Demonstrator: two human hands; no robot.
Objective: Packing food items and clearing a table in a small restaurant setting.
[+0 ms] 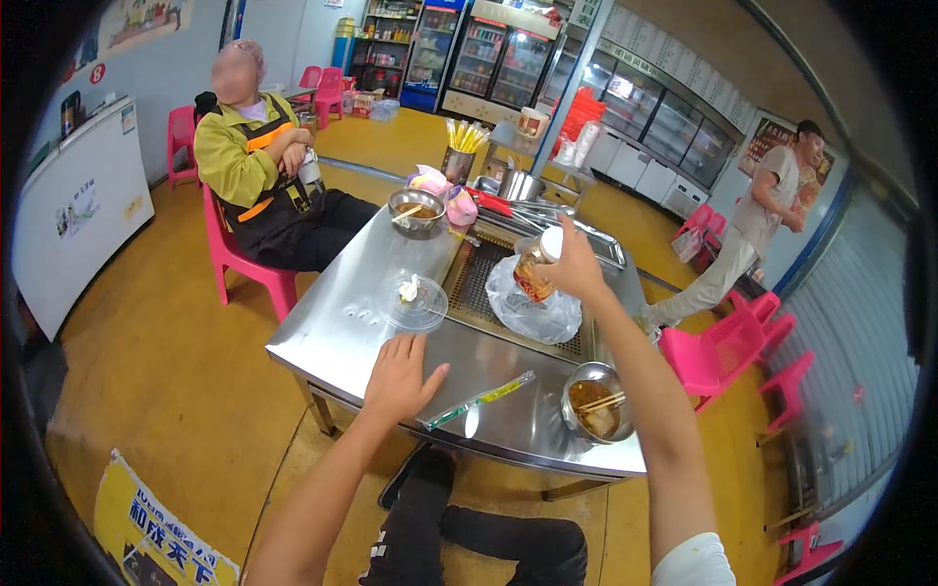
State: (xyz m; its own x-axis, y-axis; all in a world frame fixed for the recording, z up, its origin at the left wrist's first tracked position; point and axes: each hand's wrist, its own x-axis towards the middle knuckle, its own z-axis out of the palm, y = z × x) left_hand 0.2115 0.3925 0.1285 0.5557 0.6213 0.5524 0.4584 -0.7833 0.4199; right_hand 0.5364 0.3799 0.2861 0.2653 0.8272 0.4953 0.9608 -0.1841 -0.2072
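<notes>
My right hand [577, 265] is around a clear jar [529, 278] with a white lid and red-and-yellow contents. The thumb lies against the jar's side; the far fingers are partly hidden. The jar leans over a crumpled clear plastic bag [538, 322] on the perforated grill insert [473, 275] of the steel table [337, 315]. Nothing is in my left hand [403, 377], which rests on the near part of the table with the thumb spread. Just beyond its fingertips is a round clear plastic lid [429, 319] with a crumpled white tissue [409, 288] on it.
Nearby are a wrapped chopstick packet [480, 400], a steel soup bowl with chopsticks [579, 432] and another bowl [416, 225]. Metal trays [608, 253] and red-handled tongs [491, 201] lie farther back. One person [249, 161] sits left; another [769, 190] stands right beyond pink chairs [718, 348].
</notes>
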